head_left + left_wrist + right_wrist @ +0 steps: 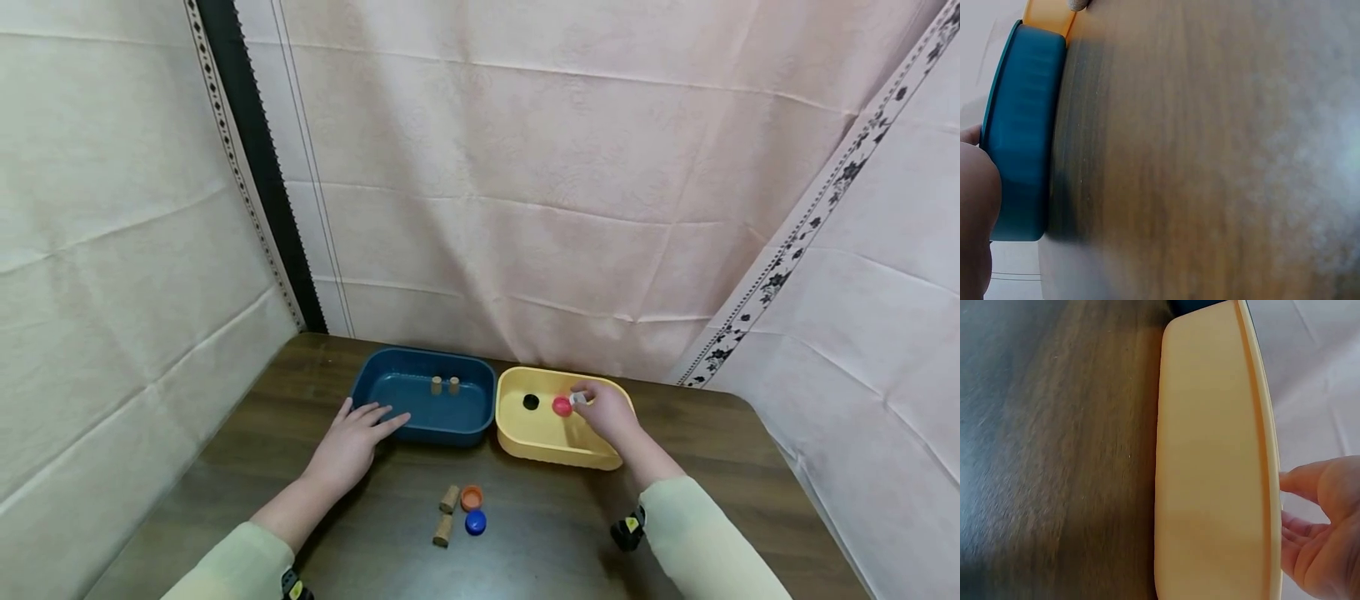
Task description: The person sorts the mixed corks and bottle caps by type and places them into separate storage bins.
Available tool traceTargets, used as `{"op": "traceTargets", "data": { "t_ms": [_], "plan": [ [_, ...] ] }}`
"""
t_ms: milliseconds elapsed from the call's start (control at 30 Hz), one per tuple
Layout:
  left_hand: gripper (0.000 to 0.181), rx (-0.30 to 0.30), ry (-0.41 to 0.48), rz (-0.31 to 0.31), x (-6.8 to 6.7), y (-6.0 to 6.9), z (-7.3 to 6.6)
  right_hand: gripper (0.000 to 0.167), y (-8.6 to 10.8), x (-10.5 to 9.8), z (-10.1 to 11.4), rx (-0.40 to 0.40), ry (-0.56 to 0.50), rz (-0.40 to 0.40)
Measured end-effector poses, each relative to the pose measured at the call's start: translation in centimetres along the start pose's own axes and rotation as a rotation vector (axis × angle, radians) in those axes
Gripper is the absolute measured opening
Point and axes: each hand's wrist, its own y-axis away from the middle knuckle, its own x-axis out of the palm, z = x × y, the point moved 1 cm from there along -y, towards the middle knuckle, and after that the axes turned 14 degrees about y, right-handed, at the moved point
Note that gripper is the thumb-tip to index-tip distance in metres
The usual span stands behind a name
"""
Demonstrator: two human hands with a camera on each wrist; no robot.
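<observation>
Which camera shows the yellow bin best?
The head view shows the yellow bin from above, interior included, partly hidden by the right hand. Right wrist shows mainly its outside; left wrist, only a small part.

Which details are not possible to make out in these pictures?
Head view: the white item is too small, and partly covered by the right hand, to identify.
Left wrist view: the left edge cuts off the left hand.
Right wrist view: the wall of the yellow tray hides its contents.
</observation>
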Motion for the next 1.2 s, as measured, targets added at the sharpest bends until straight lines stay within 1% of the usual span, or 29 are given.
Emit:
{"op": "traceTargets", "data": {
  "t_ms": [167,267,400,500,733,833,1000,1200],
  "plan": [
    [0.069,0.002,0.012,-0.005,0.0,0.1,0.0,0.03,-0.5,0.3,0.0,0.08,-0.02,0.047],
    [0.069,0.006,0.014,-0.005,0.1,0.1,0.1,0.03,-0.7,0.5,-0.2,0.094,0.017,0.052],
    [0.069,0.023,0.013,-0.013,0.2,0.1,0.1,0.029,-1.1,1.0,-0.6,0.086,0.105,0.045],
    [0.068,0.032,0.013,-0.02,0.1,0.1,0.1,0.03,-1.3,1.2,-0.9,0.098,0.138,0.052],
    [0.067,0.029,0.013,-0.021,0.0,0.2,0.0,0.031,-1.3,1.3,-1.0,0.144,0.146,0.087],
    [0.067,0.024,0.012,-0.017,0.0,0.2,0.0,0.032,-1.3,1.5,-1.2,0.169,0.133,0.099],
    [0.067,0.018,0.006,-0.017,0.0,0.2,0.0,0.033,-1.5,2.0,-1.6,0.175,0.126,0.105],
    [0.067,0.026,0.003,-0.025,-0.1,0.2,0.0,0.035,-1.7,2.5,-2.1,0.156,0.15,0.073]
  ]
}}
